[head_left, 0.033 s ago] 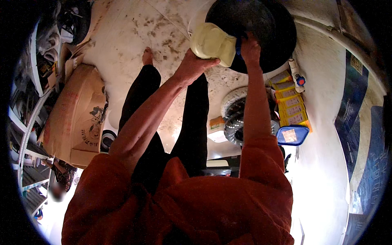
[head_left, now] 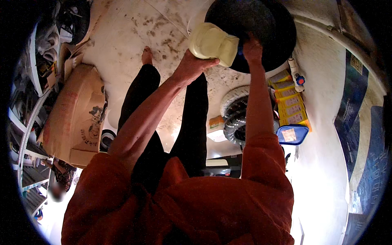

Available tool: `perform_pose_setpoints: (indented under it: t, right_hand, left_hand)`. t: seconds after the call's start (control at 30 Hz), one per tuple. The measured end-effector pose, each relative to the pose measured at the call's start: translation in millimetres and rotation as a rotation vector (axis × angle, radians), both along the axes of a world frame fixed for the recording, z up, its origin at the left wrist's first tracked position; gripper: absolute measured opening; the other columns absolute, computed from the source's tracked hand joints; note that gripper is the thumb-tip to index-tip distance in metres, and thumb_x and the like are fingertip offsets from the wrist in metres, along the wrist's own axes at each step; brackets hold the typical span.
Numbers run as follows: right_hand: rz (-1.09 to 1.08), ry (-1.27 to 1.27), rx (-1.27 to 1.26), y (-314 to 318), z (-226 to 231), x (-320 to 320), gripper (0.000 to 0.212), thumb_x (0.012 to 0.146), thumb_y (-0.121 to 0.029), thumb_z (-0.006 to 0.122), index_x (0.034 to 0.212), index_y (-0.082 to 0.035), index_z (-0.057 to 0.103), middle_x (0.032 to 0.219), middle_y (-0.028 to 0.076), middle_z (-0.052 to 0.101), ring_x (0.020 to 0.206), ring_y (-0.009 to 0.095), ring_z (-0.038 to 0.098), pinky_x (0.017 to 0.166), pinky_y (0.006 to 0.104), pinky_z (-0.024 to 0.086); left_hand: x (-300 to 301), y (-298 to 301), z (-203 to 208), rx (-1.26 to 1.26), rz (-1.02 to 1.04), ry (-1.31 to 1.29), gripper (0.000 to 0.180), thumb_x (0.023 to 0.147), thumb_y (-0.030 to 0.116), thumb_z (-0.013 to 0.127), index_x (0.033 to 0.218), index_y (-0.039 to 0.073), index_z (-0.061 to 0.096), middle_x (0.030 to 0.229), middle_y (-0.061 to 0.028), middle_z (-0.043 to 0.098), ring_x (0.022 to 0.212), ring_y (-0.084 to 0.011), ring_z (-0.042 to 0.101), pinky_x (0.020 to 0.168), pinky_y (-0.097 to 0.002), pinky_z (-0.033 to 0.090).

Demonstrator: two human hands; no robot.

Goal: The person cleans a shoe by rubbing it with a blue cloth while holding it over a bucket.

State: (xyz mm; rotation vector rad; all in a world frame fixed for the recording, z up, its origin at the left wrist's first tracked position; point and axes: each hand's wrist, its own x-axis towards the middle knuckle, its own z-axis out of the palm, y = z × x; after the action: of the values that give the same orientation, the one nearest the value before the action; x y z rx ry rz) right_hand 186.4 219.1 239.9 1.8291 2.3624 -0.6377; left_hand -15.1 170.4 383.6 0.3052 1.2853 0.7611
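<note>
My left hand grips a pale yellow plastic container from below, with the thumb along its lower side. The container is tilted, its right end over the rim of a big round black tub. Over the tub, my right hand is closed, just right of the container and apart from it. A small patch of dark blue shows by its fingers, too dark to name. The inside of the tub is mostly in shadow.
Tyres lie below the tub, beside yellow boxes, a blue lid and a white pipe valve. A large cardboard box stands left, near metal shelves. Another person is at the lower left.
My right hand has shifted slightly right, away from the container's end, and the dark blue patch shows less. My left hand and the container have barely moved.
</note>
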Motion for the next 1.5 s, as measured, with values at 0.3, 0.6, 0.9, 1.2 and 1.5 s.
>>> perform_pose_setpoints:
  t: [0.3, 0.6, 0.9, 1.2, 1.5]
  right_hand:
    - [0.03, -0.085, 0.052, -38, 29, 37, 0.036, 0.078, -0.008, 0.05, 0.114, -0.008, 0.051, 0.108, 0.016, 0.053, 0.094, 0.033, 0.054, 0.082, 0.0395, 0.045]
    - [-0.619, 0.598, -0.508, -39, 51, 4, 0.024, 0.077, -0.011, 0.055, 0.1, -0.007, 0.059, 0.103, 0.012, 0.057, 0.087, 0.025, 0.057, 0.071, 0.0358, 0.048]
    - [-0.573, 0.329, -0.128, -56, 55, -26, 0.023, 0.079, -0.015, 0.05, 0.097, -0.003, 0.058, 0.098, 0.018, 0.058, 0.09, 0.033, 0.054, 0.075, 0.0418, 0.045]
    - [-0.488, 0.439, -0.188, -59, 52, -12, 0.03, 0.082, -0.019, 0.049, 0.107, -0.003, 0.054, 0.098, 0.021, 0.058, 0.087, 0.037, 0.056, 0.075, 0.0437, 0.045]
    - [-0.269, 0.29, -0.371, 25, -63, 42, 0.048, 0.076, -0.019, 0.056, 0.121, -0.005, 0.046, 0.119, 0.014, 0.051, 0.109, 0.03, 0.047, 0.089, 0.0399, 0.037]
  left_hand:
    - [-5, 8, 21, 0.795, -0.759, 0.593, 0.053, 0.064, 0.011, 0.064, 0.113, 0.003, 0.05, 0.115, -0.0042, 0.051, 0.108, -0.0183, 0.046, 0.094, -0.0317, 0.038]
    - [-10, -17, 1, 1.499, -1.659, 1.33, 0.049, 0.064, 0.01, 0.06, 0.112, 0.002, 0.052, 0.116, -0.0056, 0.049, 0.115, -0.0213, 0.037, 0.096, -0.0257, 0.036]
    - [19, -46, -14, 0.465, -0.859, 0.28, 0.05, 0.078, 0.014, 0.057, 0.123, 0.002, 0.037, 0.116, -0.0133, 0.047, 0.108, -0.0211, 0.045, 0.086, -0.0339, 0.043]
    - [85, -39, -27, -0.103, 0.746, -0.387, 0.048, 0.084, 0.029, 0.056, 0.125, 0.01, 0.039, 0.113, -0.0045, 0.052, 0.104, -0.0143, 0.048, 0.087, -0.0318, 0.038]
    - [57, -9, -29, 0.14, 0.008, 0.105, 0.016, 0.082, 0.014, 0.057, 0.091, 0.002, 0.051, 0.073, 0.0003, 0.05, 0.066, -0.008, 0.044, 0.059, -0.0245, 0.039]
